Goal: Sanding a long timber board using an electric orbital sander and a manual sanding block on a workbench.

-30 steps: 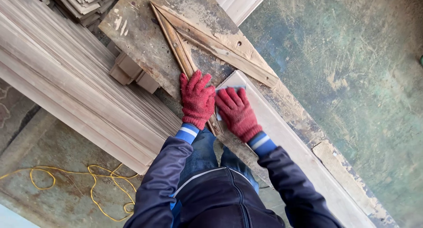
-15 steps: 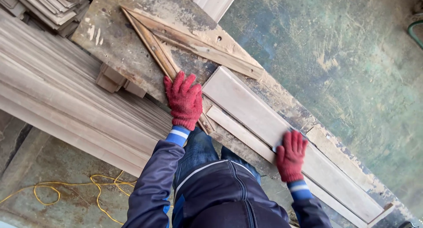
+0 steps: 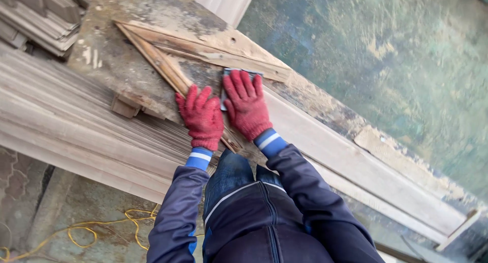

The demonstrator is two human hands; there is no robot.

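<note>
Gloves red, the left hand (image 3: 201, 116) lies flat near the bench's near edge while the right hand (image 3: 246, 104) presses a thin, floppy sanding sheet (image 3: 227, 72) onto the stiff, probably light moulding board's (image 3: 356, 166) far end.
</note>
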